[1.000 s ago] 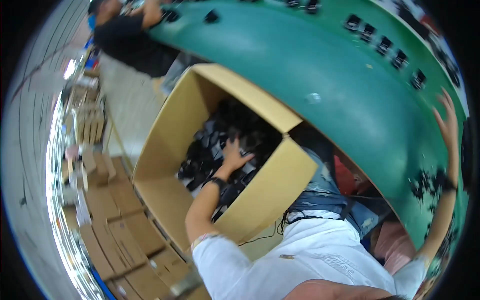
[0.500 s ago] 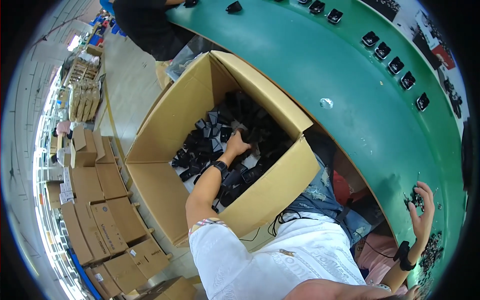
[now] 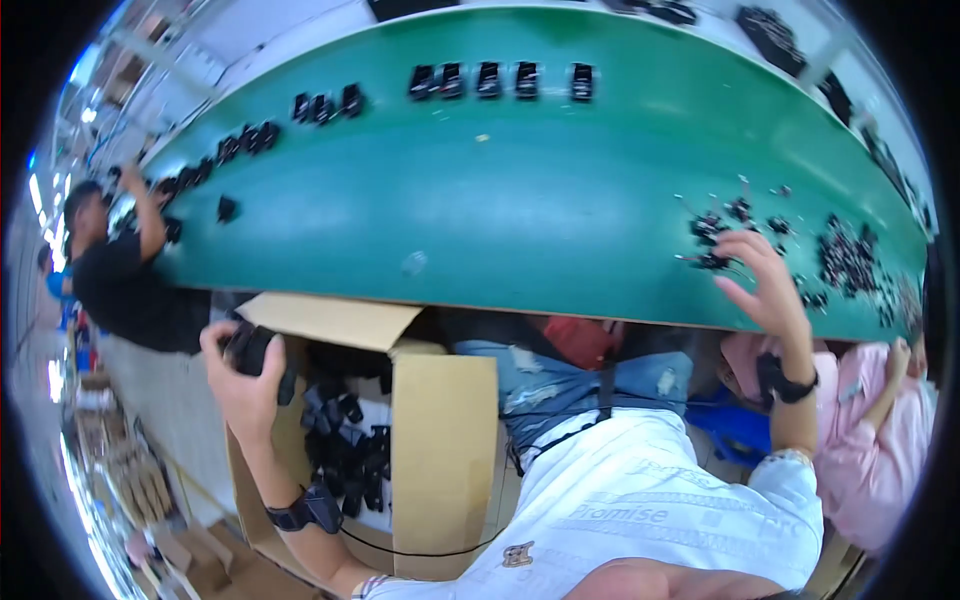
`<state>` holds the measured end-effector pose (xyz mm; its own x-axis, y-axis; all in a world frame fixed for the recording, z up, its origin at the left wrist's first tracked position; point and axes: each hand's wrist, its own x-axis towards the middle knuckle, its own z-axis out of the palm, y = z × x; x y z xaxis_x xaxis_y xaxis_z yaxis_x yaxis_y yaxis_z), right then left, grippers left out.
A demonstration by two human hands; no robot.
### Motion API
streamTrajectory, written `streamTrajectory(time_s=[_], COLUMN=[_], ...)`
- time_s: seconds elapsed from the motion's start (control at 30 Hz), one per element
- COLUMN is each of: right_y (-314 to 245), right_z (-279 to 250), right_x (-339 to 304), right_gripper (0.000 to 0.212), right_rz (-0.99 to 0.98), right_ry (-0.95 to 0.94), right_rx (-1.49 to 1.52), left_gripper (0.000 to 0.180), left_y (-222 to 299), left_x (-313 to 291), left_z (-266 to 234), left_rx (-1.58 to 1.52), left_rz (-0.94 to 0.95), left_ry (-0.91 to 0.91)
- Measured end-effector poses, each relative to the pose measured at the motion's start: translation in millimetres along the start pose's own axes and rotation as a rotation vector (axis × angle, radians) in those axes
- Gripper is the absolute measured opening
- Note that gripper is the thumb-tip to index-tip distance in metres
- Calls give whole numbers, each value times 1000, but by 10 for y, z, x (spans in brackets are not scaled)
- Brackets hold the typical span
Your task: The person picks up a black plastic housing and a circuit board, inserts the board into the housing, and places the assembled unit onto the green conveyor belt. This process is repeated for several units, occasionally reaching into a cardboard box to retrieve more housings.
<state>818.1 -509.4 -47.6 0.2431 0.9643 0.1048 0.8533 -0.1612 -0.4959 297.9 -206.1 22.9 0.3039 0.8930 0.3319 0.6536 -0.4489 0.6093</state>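
My left hand (image 3: pixel 243 385), raised over the far left corner of a cardboard box (image 3: pixel 445 450), grips a black plastic housing (image 3: pixel 262 358) between thumb and fingers. Whether it is one piece or more I cannot tell. Inside the box lie many similar black plastic housings (image 3: pixel 350 450) in a loose heap. Over the green table on the right, my right hand (image 3: pixel 765 280) has its fingers apart and nothing visible in them. Its fingertips are close to small black parts with wires (image 3: pixel 712 262); whether they touch is unclear.
Black housings (image 3: pixel 488 80) stand in a row along the far side of the green table (image 3: pixel 560 220). More small parts (image 3: pixel 848 258) lie heaped at the right. A co-worker in black (image 3: pixel 130 280) works at the left end; another person in pink (image 3: pixel 850 430) sits right.
My left hand has come up out of the box with a black housing. My view has turned toward the table, and my right hand is now over the small wired parts.
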Motion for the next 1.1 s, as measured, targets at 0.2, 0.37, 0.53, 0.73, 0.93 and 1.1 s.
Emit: streamTrajectory(time_s=[0.2, 0.37, 0.53, 0.73, 0.93, 1.1], right_y=[256, 385, 390, 598, 439, 618], right_z=[230, 312, 361, 592, 278, 413], right_x=[-209, -221, -44, 73, -52, -170], right_gripper=[29, 29, 32, 21, 25, 26], right_rz=[25, -15, 31, -101, 19, 181], right_ry=[230, 238, 253, 161, 297, 237], right_rx=[-109, -155, -280, -499, -220, -303], left_gripper=[53, 57, 52, 59, 85, 81], left_y=[1285, 1429, 1560, 2218, 1927, 1851], left_x=[703, 713, 752, 294, -757, -970], left_z=[2172, 3206, 3340, 3164, 3339, 3483], left_rx=[267, 444, 396, -465, -649, -481], left_rz=[575, 653, 786, 436, 274, 410], left_ry=[-527, -615, -268, -249, -469, -491])
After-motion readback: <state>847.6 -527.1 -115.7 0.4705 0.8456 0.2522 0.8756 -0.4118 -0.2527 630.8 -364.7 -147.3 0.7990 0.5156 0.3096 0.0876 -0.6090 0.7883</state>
